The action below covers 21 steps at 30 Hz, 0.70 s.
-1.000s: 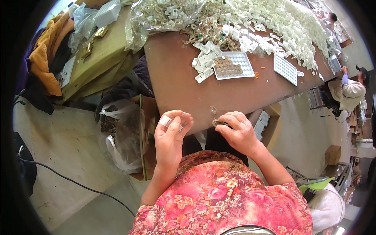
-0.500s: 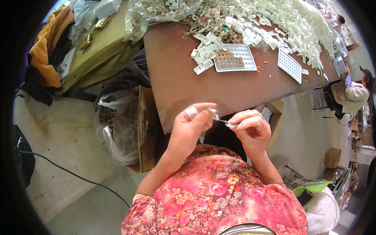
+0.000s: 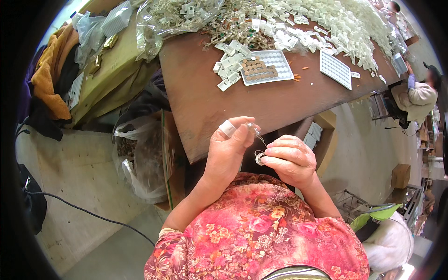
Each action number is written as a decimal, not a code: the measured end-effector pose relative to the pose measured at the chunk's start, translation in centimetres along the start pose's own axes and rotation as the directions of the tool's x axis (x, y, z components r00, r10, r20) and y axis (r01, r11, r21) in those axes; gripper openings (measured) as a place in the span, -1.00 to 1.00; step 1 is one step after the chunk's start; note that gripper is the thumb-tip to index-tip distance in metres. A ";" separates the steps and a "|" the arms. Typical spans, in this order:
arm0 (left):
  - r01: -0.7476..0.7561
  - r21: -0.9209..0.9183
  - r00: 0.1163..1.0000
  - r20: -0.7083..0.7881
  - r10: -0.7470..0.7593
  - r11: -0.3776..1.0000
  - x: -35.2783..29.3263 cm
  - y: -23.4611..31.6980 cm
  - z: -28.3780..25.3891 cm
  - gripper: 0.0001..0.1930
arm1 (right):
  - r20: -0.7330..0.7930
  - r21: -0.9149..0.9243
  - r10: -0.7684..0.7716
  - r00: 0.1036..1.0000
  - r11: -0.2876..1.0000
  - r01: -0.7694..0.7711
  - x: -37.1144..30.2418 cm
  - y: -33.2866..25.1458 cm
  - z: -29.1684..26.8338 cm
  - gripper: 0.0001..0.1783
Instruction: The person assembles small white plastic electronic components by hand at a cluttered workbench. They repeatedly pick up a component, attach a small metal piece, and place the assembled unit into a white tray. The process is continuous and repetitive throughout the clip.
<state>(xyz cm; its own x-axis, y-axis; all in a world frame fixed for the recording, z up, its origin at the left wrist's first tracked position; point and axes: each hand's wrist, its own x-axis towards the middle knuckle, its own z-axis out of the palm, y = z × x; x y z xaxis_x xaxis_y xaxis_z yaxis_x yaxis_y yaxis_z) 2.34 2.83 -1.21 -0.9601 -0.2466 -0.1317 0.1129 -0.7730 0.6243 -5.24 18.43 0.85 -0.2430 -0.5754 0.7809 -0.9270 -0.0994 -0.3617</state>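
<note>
Just off the table's near edge, my left hand [image 3: 227,148] pinches a small clear plastic piece [image 3: 252,127] between thumb and index finger. White tape [image 3: 227,128] wraps that index finger. My right hand [image 3: 292,160], to its right and slightly lower, is closed on a small silvery ring-shaped coil of wire [image 3: 258,157]. A thin wire [image 3: 262,141] runs from the clear piece down to the right fingertips. Part of the coil is hidden by those fingers.
On the brown table [image 3: 205,98] lie a white tray with round brown discs [image 3: 280,58], an upturned pale tray [image 3: 335,70] and heaped white plastic parts [image 3: 326,23]. Below stand a bag-lined box [image 3: 168,158] and another carton [image 3: 326,144]. A person [image 3: 420,93] sits at far right.
My right hand has turned and dropped slightly, and the wire between the hands now slants downward. The coil shows more clearly below the right fingers. The table has shifted left in view.
</note>
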 end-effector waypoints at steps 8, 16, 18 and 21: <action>0.145 0.096 0.987 0.055 -0.151 0.985 0.2 0.1 1.2 -0.76 | 0.143 0.504 0.628 0.765 0.619 -0.602 0.8 0.5 -1.4 -0.64; 0.127 0.148 0.984 0.104 -0.143 0.981 0.3 -0.2 1.1 -0.74 | 0.137 0.672 0.704 0.697 0.451 -0.587 -0.1 0.4 -0.3 -0.73; 0.114 0.130 0.985 0.112 -0.129 0.985 0.3 -0.1 1.1 -0.75 | 0.094 0.672 0.714 0.694 0.469 -0.573 0.4 0.2 -0.6 -0.73; -0.022 0.227 0.998 0.059 0.008 0.974 0.3 -0.1 1.5 -0.80 | -0.012 0.442 0.646 0.763 0.688 -0.575 1.6 -0.3 -1.8 -0.74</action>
<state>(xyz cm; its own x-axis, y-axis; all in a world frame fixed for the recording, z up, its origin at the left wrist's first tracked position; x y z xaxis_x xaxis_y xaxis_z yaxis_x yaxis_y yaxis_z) 1.68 3.67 -0.15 -0.9725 -0.2183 -0.0809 0.0725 -0.6143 0.7857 -5.88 18.98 3.07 -0.7878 -0.4934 0.3686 -0.3716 -0.0965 -0.9234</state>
